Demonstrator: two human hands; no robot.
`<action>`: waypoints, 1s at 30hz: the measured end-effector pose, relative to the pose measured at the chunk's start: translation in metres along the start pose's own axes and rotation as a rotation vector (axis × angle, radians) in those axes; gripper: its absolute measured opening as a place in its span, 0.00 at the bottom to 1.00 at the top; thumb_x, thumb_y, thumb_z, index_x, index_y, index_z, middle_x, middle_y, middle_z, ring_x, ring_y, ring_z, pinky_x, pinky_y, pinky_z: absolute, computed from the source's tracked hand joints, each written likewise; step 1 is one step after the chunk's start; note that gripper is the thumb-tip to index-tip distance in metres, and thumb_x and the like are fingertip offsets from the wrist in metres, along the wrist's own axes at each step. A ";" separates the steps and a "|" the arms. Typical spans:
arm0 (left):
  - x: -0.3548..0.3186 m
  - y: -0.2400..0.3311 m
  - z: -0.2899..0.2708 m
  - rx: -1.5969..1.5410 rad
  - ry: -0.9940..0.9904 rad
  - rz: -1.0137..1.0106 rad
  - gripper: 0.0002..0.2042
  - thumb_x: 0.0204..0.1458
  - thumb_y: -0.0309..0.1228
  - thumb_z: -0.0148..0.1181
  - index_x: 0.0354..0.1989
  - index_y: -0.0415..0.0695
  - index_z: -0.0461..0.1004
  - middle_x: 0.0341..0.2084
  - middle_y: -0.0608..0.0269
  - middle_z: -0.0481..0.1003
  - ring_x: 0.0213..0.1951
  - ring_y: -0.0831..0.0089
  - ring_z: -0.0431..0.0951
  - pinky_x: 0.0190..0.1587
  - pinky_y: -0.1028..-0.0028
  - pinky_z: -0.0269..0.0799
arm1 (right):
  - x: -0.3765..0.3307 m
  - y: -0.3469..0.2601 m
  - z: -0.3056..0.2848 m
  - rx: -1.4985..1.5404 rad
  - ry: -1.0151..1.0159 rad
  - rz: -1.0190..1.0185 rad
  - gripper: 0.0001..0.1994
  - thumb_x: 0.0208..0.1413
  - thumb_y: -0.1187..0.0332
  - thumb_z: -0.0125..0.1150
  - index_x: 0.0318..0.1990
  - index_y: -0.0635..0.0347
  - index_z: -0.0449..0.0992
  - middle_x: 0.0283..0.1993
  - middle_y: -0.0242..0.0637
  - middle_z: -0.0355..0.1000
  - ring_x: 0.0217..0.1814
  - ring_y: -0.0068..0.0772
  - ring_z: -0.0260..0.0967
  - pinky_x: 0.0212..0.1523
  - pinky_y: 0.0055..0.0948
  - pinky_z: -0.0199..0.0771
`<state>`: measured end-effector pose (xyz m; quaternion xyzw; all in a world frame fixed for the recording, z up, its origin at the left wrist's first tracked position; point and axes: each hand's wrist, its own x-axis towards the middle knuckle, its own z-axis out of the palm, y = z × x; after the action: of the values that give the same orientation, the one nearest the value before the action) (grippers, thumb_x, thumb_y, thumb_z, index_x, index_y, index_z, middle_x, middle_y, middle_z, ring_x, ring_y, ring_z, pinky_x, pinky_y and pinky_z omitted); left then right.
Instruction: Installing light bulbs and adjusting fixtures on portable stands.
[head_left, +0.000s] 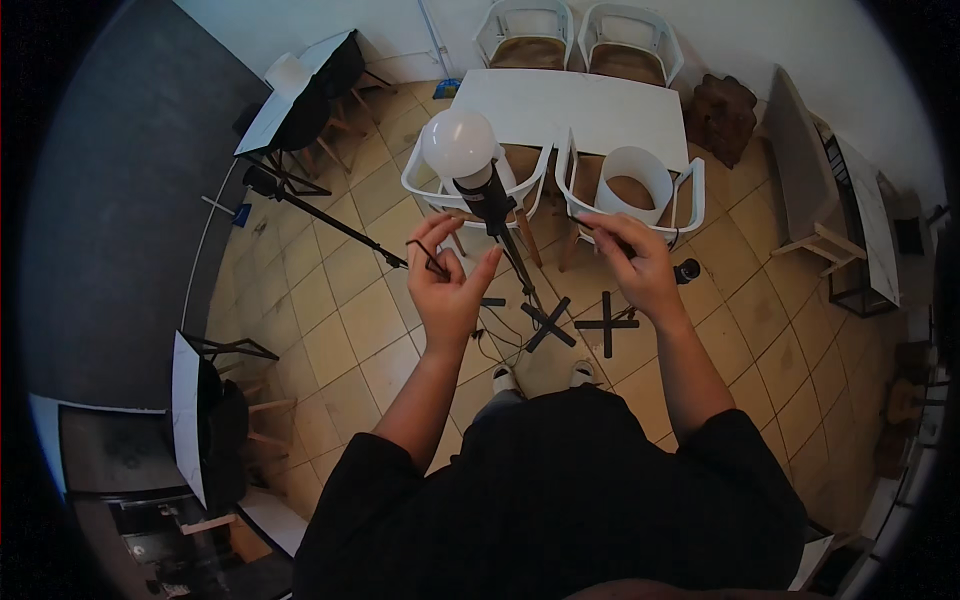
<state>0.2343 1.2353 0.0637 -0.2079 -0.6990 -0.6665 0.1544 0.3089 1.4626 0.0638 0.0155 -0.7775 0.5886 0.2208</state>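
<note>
My left hand (445, 285) is raised with curled fingers, the thumb standing apart from them. A thin black angular loop (428, 255) hangs on those fingers. My right hand (640, 265) is closed in a pinch on a small dark slender piece (607, 233), partly hidden by the fingers. Between the hands stands a floor lamp with a round white globe (459, 143) on a black holder (485, 196). Neither hand visibly touches it. Its thin black pole runs down toward the floor.
A white cylindrical lampshade (636, 180) rests on a white chair by the white table (570, 105). Black cross-shaped bases (607, 324) and loose cables (500, 340) lie near my feet. Another black pole (330, 220) slants at left. A brown lumpy object (722, 118) sits at back right.
</note>
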 end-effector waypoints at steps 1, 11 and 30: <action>0.010 0.007 0.003 -0.012 -0.001 0.001 0.19 0.45 0.24 0.71 0.44 0.38 0.71 0.36 0.67 0.68 0.18 0.90 0.53 0.24 0.87 0.51 | 0.012 -0.008 0.001 -0.081 -0.018 -0.092 0.13 0.59 0.79 0.55 0.49 0.58 0.79 0.28 0.31 0.70 0.31 0.21 0.66 0.33 0.21 0.65; 0.038 0.002 0.011 0.032 -0.191 -0.122 0.11 0.50 0.31 0.67 0.28 0.37 0.73 0.18 0.74 0.61 0.21 0.86 0.54 0.22 0.79 0.48 | 0.048 -0.044 0.019 -0.471 -0.076 -0.336 0.16 0.50 0.82 0.58 0.46 0.55 0.80 0.31 0.38 0.73 0.35 0.36 0.70 0.39 0.33 0.71; 0.056 -0.010 -0.007 -0.342 -0.466 -0.218 0.09 0.56 0.29 0.60 0.42 0.38 0.75 0.29 0.71 0.76 0.31 0.84 0.72 0.35 0.82 0.67 | 0.048 -0.072 0.030 -0.691 -0.138 -0.333 0.18 0.49 0.78 0.58 0.46 0.47 0.81 0.31 0.36 0.71 0.36 0.39 0.69 0.40 0.36 0.71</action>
<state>0.1808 1.2329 0.0834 -0.3021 -0.6114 -0.7215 -0.1196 0.2761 1.4248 0.1402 0.1060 -0.9298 0.2458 0.2527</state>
